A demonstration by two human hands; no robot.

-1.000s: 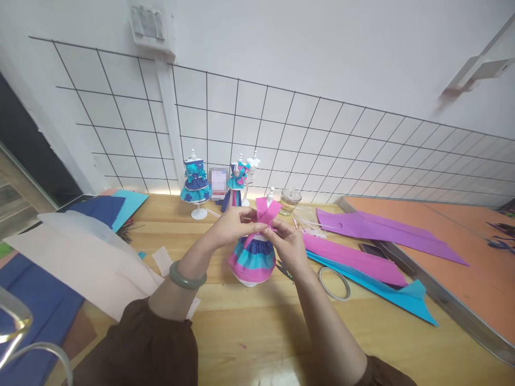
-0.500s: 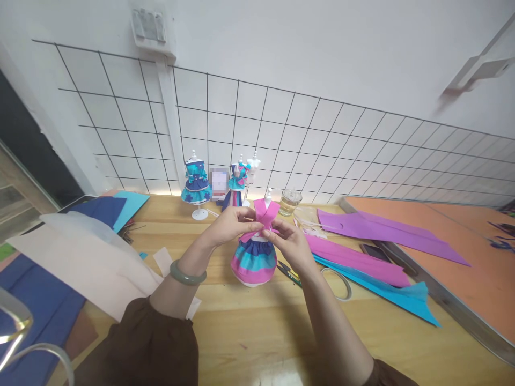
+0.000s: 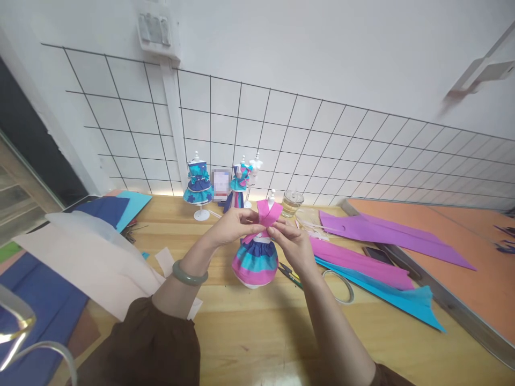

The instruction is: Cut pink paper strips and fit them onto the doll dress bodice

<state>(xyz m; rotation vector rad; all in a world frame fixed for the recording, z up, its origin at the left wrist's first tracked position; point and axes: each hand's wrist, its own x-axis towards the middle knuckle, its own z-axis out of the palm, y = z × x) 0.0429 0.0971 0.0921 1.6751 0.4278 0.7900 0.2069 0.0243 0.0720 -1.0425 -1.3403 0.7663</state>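
Note:
A small white dress form (image 3: 272, 196) stands on the table in front of me, clothed in a skirt (image 3: 256, 261) of navy, turquoise and pink bands. A pink paper strip (image 3: 270, 211) crosses over its chest. From the left, my left hand (image 3: 235, 226) pinches the strip at the waist between thumb and fingers. Opposite it, my right hand (image 3: 292, 241) pinches the pink strip on the other side, its thumb close to the left thumb. Both sets of fingertips partly hide the bodice, and the strip's ends are hard to make out.
Behind stand dressed forms in blue (image 3: 198, 185) and turquoise (image 3: 240, 179), plus a glass cup (image 3: 292, 203). Scissors (image 3: 290, 274) and a tape roll (image 3: 338, 287) lie right of the skirt. Pink (image 3: 362, 261), blue and purple (image 3: 386, 236) sheets spread right; pale paper (image 3: 92, 262) covers the left.
Both hands keep their pinch at the waist, with only slight finger shifts. The whole view has moved a little, so everything appears slightly further right and lower.

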